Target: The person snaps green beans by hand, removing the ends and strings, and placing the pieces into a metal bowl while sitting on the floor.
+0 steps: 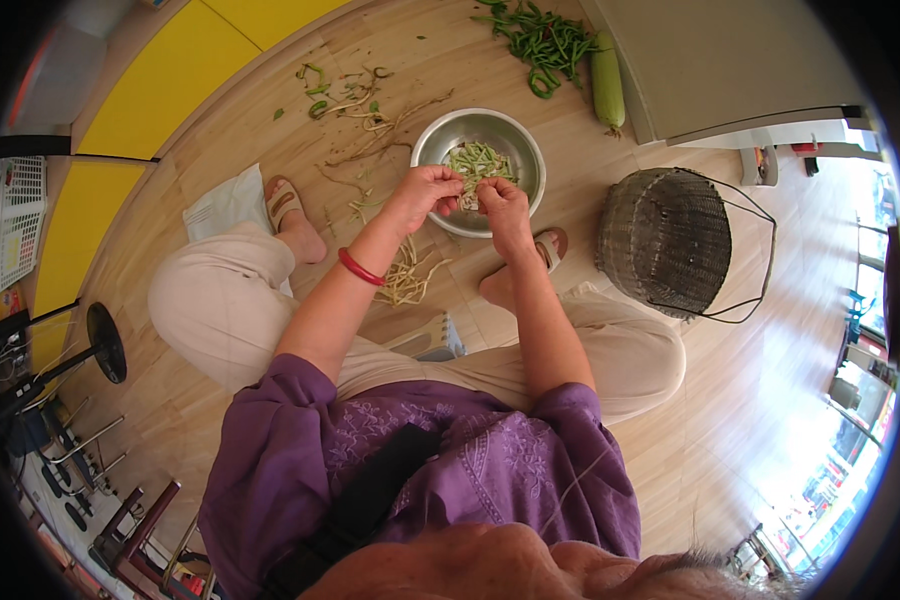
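My left hand (433, 193), with a red bangle (360, 267) on its wrist, is closed in a pinch above the near part of a metal bowl (432, 137). Close beside it, my right hand (503, 208) also pinches, its fingertips over the bowl. Whatever they hold is too small to make out. Short green and pale bean pieces (485, 160) lie in the bowl under my fingers. A loose heap of long pale beans (405, 280) rests on the floor between my feet, partly hidden by my left forearm.
Bean scraps (345, 100) are strewn beyond the bowl to the left. Green peppers (550, 45) and a pale green gourd (607, 85) lie at the far right. A dark woven basket (650, 235) lies tipped at right. A white bag (228, 205) sits by my left foot.
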The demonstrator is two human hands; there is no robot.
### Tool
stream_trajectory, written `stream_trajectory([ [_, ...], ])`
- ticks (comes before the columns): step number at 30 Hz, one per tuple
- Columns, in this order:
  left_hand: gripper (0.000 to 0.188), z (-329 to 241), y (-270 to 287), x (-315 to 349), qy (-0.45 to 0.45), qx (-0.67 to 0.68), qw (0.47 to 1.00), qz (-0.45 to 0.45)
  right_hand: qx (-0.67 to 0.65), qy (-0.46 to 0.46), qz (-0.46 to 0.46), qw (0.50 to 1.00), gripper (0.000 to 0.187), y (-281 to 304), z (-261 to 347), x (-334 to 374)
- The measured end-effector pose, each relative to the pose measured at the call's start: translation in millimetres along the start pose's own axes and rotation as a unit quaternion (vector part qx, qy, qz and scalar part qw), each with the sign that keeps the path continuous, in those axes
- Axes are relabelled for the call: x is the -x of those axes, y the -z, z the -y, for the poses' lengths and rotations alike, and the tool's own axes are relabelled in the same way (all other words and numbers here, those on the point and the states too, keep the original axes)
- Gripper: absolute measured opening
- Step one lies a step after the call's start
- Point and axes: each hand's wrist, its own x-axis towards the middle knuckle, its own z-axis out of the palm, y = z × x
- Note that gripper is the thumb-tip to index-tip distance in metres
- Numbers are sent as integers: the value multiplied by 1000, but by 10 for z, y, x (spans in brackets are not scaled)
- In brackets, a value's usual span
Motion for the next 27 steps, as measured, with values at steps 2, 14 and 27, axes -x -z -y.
stream_trajectory([
  [2, 13, -39, -56, 20, 15, 44, 999, -6, -14, 8, 9, 1000, 12, 40, -29, -25],
  [14, 18, 91, 78, -104, -33, 95, 995, -19, -226, -35, 20, 973, 11, 98, -71, -58],
  [27, 16, -20, 35, -36, -12, 180, 982, 57, -245, -39, 44, 968, 9, 150, -57, -66],
])
